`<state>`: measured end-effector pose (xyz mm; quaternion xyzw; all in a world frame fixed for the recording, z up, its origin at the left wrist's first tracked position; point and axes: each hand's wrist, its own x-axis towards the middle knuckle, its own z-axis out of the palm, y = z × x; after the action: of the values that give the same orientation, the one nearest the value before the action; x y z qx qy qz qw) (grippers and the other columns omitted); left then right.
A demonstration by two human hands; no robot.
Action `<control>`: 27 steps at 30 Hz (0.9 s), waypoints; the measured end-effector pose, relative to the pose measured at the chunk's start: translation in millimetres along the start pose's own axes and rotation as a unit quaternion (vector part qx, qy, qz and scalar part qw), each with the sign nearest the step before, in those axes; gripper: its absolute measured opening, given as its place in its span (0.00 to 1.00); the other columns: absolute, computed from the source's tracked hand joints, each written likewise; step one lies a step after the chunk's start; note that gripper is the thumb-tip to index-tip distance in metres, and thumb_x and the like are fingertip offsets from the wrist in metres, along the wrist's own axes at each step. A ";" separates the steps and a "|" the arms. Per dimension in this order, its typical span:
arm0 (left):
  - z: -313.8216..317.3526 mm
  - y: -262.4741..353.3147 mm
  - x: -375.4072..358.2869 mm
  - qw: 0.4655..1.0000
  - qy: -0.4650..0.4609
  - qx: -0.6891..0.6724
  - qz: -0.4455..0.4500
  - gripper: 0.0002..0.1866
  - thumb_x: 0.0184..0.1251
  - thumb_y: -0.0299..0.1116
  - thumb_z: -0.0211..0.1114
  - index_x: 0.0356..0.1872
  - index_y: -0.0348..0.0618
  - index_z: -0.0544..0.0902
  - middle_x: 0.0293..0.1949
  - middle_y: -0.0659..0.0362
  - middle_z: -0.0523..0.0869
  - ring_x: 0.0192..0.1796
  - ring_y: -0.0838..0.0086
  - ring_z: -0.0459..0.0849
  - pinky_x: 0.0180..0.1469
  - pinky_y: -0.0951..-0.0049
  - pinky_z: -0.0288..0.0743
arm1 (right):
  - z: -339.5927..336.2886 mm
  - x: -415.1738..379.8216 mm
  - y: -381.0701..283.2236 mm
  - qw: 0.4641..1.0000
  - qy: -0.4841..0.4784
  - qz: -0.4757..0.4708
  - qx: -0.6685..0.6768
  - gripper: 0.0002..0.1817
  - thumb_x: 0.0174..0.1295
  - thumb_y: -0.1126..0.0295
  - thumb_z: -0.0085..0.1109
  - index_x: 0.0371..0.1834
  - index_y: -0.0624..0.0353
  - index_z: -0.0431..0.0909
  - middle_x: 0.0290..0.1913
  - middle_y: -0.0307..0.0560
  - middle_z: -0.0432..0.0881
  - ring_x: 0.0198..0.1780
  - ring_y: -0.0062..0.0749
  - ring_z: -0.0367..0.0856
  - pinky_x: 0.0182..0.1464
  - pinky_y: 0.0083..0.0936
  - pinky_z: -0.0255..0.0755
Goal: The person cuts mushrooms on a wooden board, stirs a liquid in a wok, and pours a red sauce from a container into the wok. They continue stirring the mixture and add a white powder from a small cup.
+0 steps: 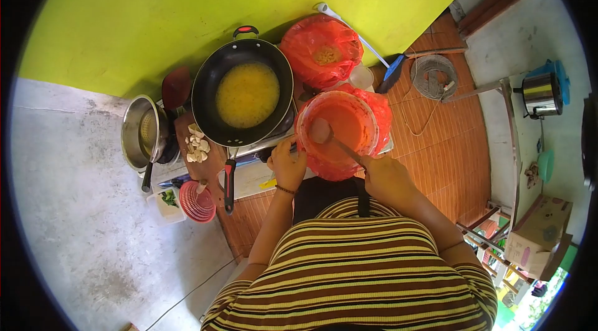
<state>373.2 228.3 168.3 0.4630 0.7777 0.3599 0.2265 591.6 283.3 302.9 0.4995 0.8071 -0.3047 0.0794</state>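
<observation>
My right hand (389, 178) is wrapped round the handle of a ladle (321, 131). The ladle's bowl rests in orange-red sauce (349, 120) inside a round tub (304, 120) wrapped in red plastic. Left of the tub, my left hand (288, 166) is at the stove's front edge, fingers curled; what they grip, if anything, is hidden. A dark stove knob (266, 155) is close beside them. Behind that hand, a black frying pan (205, 91) stands on the stove with bubbling yellow liquid (248, 95) in it.
A second red plastic-lined container (299, 41) stands behind the tub. Pale chopped pieces (197, 144) lie on a wooden board (215, 160). To the left are a steel pan (132, 135) and a pink basket (198, 201). A blue-headed broom (392, 69) leans against the green wall.
</observation>
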 end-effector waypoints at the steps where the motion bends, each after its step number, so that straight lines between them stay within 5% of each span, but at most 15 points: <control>1: 0.0 -0.1 -0.2 1.000 0.002 -0.001 0.001 0.20 0.48 0.36 0.63 0.47 0.55 0.81 0.48 0.59 0.82 0.52 0.62 0.76 0.53 0.60 0.57 | 1.2 -0.7 0.8 1.000 0.003 0.002 0.002 0.13 0.54 0.74 0.49 0.42 0.60 0.77 0.28 0.62 0.80 0.33 0.57 0.80 0.36 0.48 0.73; 7: -0.8 -2.0 -0.3 1.000 0.004 0.001 0.002 0.19 0.47 0.36 0.63 0.46 0.55 0.82 0.47 0.59 0.82 0.52 0.62 0.76 0.52 0.61 0.57 | 0.9 -4.5 3.0 1.000 -0.002 -0.011 0.004 0.15 0.50 0.75 0.49 0.43 0.66 0.75 0.26 0.64 0.79 0.34 0.57 0.81 0.39 0.48 0.73; 21: -5.0 -1.5 -5.3 1.000 0.015 -0.026 -0.002 0.19 0.48 0.35 0.63 0.46 0.56 0.82 0.49 0.61 0.82 0.54 0.63 0.75 0.57 0.61 0.56 | 3.4 -13.8 6.0 0.998 0.023 -0.001 0.051 0.15 0.52 0.74 0.49 0.44 0.62 0.76 0.28 0.64 0.80 0.34 0.57 0.80 0.39 0.48 0.73; 24: -9.9 10.6 -6.6 0.999 0.038 0.015 0.012 0.18 0.47 0.30 0.62 0.44 0.46 0.83 0.46 0.56 0.84 0.50 0.62 0.80 0.56 0.65 0.67 | 5.4 -13.1 9.8 0.997 0.013 0.007 0.071 0.16 0.52 0.74 0.49 0.45 0.61 0.77 0.28 0.64 0.80 0.35 0.58 0.80 0.40 0.49 0.73; 27: -9.6 8.2 -6.4 0.999 0.035 0.016 0.025 0.18 0.47 0.30 0.61 0.44 0.45 0.83 0.46 0.55 0.84 0.50 0.61 0.80 0.56 0.64 0.67 | 8.0 -14.6 7.1 0.998 0.016 0.022 0.063 0.16 0.53 0.73 0.48 0.45 0.61 0.77 0.29 0.65 0.80 0.35 0.58 0.80 0.41 0.50 0.72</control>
<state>374.2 221.9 180.9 0.4729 0.7789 0.3691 0.1827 603.4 269.9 299.9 0.5264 0.7761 -0.3450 0.0412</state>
